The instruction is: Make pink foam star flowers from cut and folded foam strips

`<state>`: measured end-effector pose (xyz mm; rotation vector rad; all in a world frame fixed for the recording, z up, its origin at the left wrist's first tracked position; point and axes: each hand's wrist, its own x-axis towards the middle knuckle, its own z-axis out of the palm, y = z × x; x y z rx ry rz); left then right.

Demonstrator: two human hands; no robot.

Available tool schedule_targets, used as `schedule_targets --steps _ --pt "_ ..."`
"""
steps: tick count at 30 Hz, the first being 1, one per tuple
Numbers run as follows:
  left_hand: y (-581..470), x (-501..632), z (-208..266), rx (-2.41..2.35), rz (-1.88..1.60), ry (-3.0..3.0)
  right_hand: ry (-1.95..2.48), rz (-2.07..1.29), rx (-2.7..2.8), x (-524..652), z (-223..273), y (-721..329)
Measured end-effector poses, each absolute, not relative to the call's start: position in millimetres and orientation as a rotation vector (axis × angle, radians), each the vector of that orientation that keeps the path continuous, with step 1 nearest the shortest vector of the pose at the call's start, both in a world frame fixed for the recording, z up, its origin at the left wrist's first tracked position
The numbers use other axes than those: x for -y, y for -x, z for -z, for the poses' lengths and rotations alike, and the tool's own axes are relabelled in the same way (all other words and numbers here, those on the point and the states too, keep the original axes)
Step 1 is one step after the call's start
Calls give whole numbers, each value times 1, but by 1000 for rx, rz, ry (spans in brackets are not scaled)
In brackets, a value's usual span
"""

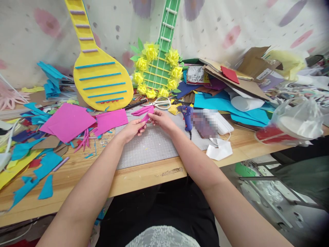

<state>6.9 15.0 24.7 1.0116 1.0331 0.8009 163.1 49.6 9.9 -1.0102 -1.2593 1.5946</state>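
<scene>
White lacy cloth (162, 236) is being worn nearest the camera; over the grey cutting mat (149, 149), a pink strip (145, 119) is being held in a narrow grip by the left hand (134, 130) and right hand (161, 120). Cut pink pieces (139, 111) are lying near the scissors (155, 104), this strip is seemingly being shaped, and larger pink sheets (69, 121) are being left seemingly uncut on the worktop (144, 175)

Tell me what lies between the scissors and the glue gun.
In the head view, a yellow scrap lies between the scissors and the glue gun.
</scene>
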Motion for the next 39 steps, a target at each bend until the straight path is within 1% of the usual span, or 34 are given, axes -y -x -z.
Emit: schedule_targets --steps 7,15,24,30,35,39 --pt "-7 -15 -26 -1063 -772 -1047 1031 -1571 1266 -52 -3 -160" --pt "-7 -16 -23 -1045 -808 -1037 984 -1577 1263 -49 -8 -160" --pt "0 -18 -20 -1031 -689 -1113 947 -1590 1191 -50 -7 -159" --pt "-8 -19 -16 -1061 -908 -1141 927 -1581 1255 -49 -7 -159" --pt "-10 -20 -15 -1140 -822 -1231 931 -1530 1238 -49 -7 -157" --pt "-10 -20 -16 -1135 -840 -1217 952 -1534 1272 -48 -9 -157"
